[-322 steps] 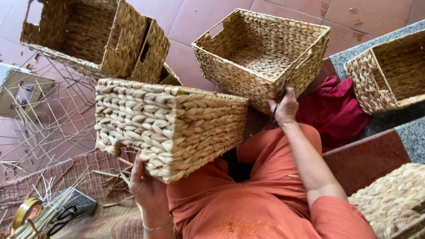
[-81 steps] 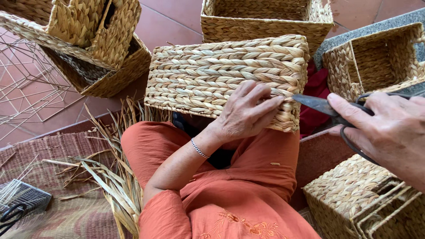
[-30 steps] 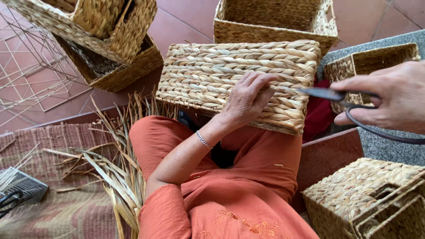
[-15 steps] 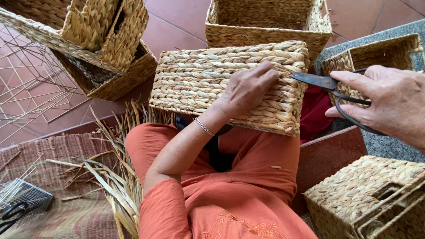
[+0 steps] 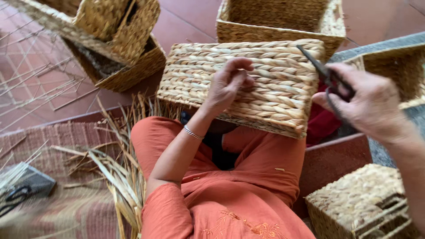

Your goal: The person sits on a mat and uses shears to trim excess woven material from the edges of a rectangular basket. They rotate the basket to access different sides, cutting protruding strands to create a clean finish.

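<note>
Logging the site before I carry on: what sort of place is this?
Probably a home or small basket-weaving workshop, worked on the floor. Woven baskets stand around on red tiles, loose dried straw lies beside the lap, and the right hand holds scissors.
</note>
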